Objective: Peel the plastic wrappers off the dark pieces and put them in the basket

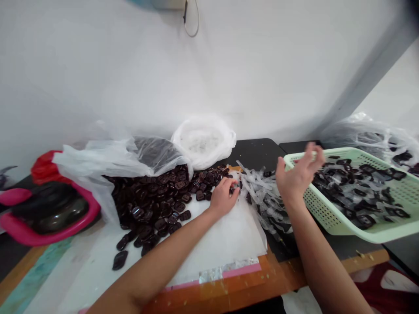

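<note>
A heap of dark glossy rounded-rectangular pieces [157, 205] is spread over a white sheet [222, 248]. My left hand [223, 197] rests at the heap's right end, its fingers curled around a dark piece [234, 188]. My right hand [299, 172] is raised with fingers apart, holding nothing, above the near corner of a pale green perforated plastic basket [322, 205]. The basket sits tilted and holds several similar dark pieces [355, 192]. Crumpled clear plastic strips [262, 196] lie between my hands.
Behind the heap lie a clear bag of dark pieces [157, 152] and a white bag [203, 141]. A pink-rimmed basin [49, 209] stands at the left beside a red bag [44, 168]. Another clear bag [366, 139] sits behind the basket, and a white wall rises behind the black tabletop [255, 152].
</note>
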Demonstrator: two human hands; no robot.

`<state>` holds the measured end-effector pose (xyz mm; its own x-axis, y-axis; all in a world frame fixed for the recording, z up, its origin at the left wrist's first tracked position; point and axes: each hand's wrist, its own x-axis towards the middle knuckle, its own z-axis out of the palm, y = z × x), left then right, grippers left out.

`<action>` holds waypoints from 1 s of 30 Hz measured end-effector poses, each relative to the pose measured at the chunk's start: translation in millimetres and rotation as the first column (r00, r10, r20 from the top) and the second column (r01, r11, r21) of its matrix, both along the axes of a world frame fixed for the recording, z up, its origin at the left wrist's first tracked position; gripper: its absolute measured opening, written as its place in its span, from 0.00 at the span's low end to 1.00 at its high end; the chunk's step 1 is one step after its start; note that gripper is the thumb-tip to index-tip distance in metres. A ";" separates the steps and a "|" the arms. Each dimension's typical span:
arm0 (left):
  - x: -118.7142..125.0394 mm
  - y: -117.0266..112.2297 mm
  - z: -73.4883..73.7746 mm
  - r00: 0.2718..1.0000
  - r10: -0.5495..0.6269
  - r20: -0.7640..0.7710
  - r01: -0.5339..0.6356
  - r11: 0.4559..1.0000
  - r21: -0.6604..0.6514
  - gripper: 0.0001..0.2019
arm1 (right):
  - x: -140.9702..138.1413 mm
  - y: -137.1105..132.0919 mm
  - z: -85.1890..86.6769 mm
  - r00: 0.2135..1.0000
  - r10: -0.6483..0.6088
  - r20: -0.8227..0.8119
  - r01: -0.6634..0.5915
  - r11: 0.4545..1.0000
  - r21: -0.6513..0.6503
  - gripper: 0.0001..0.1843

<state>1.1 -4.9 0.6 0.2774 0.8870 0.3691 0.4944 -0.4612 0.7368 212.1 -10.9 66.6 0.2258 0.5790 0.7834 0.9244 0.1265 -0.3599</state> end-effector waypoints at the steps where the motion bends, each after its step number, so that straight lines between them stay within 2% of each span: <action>1: 0.0 -2.6 0.6 0.995 0.007 -0.102 -0.006 1.000 0.018 0.11 | -1.7 2.8 -3.2 0.999 0.038 -0.026 -0.039 0.998 -0.052 0.31; 2: -0.2 -4.4 1.0 0.980 0.012 -0.198 -0.008 1.000 0.024 0.13 | -3.2 5.4 -6.8 0.995 0.093 -0.032 -0.097 0.985 -0.140 0.23; 3: -0.5 -5.4 1.2 0.960 0.011 -0.280 -0.007 1.000 0.019 0.14 | -4.1 7.6 -10.3 0.984 0.178 -0.030 -0.179 0.948 -0.263 0.16; 4: -0.9 -5.7 1.3 0.939 0.006 -0.343 -0.004 1.000 0.008 0.15 | -4.5 8.8 -13.3 0.956 0.290 -0.035 -0.279 0.871 -0.404 0.12; 6: -1.9 -4.4 1.0 0.912 0.011 -0.411 -0.014 1.000 -0.005 0.13 | -4.4 8.3 -17.4 0.857 0.506 -0.099 -0.447 0.632 -0.633 0.08; 7: -2.3 -3.3 0.8 0.906 0.023 -0.424 -0.028 1.000 -0.005 0.13 | -4.3 6.7 -18.7 0.797 0.587 -0.140 -0.497 0.507 -0.704 0.08; 8: -2.7 -2.2 0.6 0.902 0.037 -0.430 -0.042 0.999 -0.003 0.13 | -4.3 4.8 -19.6 0.747 0.642 -0.172 -0.523 0.409 -0.748 0.10; 9: -2.9 -1.3 0.4 0.900 0.050 -0.433 -0.056 0.998 -0.002 0.13 | -4.6 2.8 -20.2 0.717 0.670 -0.192 -0.531 0.346 -0.774 0.14; 10: -3.1 -0.6 0.2 0.899 0.060 -0.435 -0.066 0.998 0.000 0.13 | -5.0 1.1 -20.8 0.707 0.678 -0.201 -0.527 0.315 -0.789 0.17; 12: -3.2 -0.3 0.0 0.894 0.072 -0.443 -0.076 0.997 0.010 0.14 | -5.9 -0.5 -21.5 0.711 0.671 -0.211 -0.514 0.292 -0.806 0.22; 13: -3.2 -0.6 0.0 0.891 0.076 -0.448 -0.076 0.997 0.017 0.14 | -6.3 -0.5 -21.7 0.710 0.671 -0.214 -0.515 0.287 -0.808 0.23; 14: -3.2 -1.0 -0.1 0.888 0.081 -0.452 -0.077 0.997 0.027 0.15 | -6.9 0.0 -22.1 0.716 0.668 -0.202 -0.511 0.306 -0.803 0.23; 15: -3.3 -1.3 -0.1 0.887 0.090 -0.453 -0.082 0.996 0.037 0.15 | -7.8 0.6 -22.8 0.745 0.647 -0.161 -0.489 0.366 -0.792 0.23; 16: -3.4 -1.5 -0.1 0.887 0.104 -0.450 -0.092 0.995 0.048 0.16 | -9.2 1.3 -24.0 0.800 0.593 -0.090 -0.434 0.468 -0.770 0.23; 17: -3.6 -1.5 -0.1 0.887 0.123 -0.446 -0.108 0.992 0.058 0.16 | -11.4 1.7 -26.0 0.869 0.496 -0.007 -0.340 0.584 -0.737 0.24; 18: -3.9 -1.4 -0.1 0.884 0.145 -0.444 -0.128 0.989 0.068 0.16 | -14.4 2.0 -28.8 0.925 0.373 0.068 -0.221 0.677 -0.702 0.27; 19: -4.2 -1.2 -0.1 0.879 0.167 -0.446 -0.148 0.986 0.077 0.15 | -18.2 2.1 -32.4 0.957 0.259 0.127 -0.106 0.725 -0.681 0.31; 20: -4.4 -0.9 0.0 0.871 0.187 -0.455 -0.167 0.982 0.085 0.15 | -22.4 2.1 -36.7 0.969 0.179 0.172 -0.015 0.733 -0.680 0.35; 21: -4.5 -0.8 0.1 0.859 0.203 -0.470 -0.181 0.979 0.091 0.15 | -26.9 2.3 -41.4 0.968 0.146 0.206 0.040 0.718 -0.695 0.38; 23: -4.3 -1.2 0.7 0.833 0.212 -0.512 -0.187 0.977 0.100 0.16 | -34.7 3.5 -50.4 0.948 0.196 0.252 0.052 0.686 -0.726 0.37; 25: -3.5 -2.4 1.8 0.810 0.194 -0.553 -0.164 0.981 0.104 0.17 | -38.9 6.6 -56.6 0.920 0.302 0.250 -0.024 0.681 -0.732 0.31; 27: -2.7 -3.7 3.1 0.794 0.161 -0.586 -0.128 0.987 0.096 0.20 | -38.3 11.4 -58.6 0.910 0.379 0.166 -0.147 0.671 -0.726 0.22; 28: -2.4 -4.1 3.6 0.787 0.142 -0.600 -0.113 0.990 0.086 0.21 | -36.3 14.1 -58.1 0.918 0.385 0.098 -0.208 0.676 -0.707 0.19; 30: -2.5 -4.3 3.7 0.778 0.110 -0.618 -0.094 0.994 0.058 0.20 | -30.4 19.4 -55.0 0.935 0.344 -0.081 -0.320 0.728 -0.606 0.15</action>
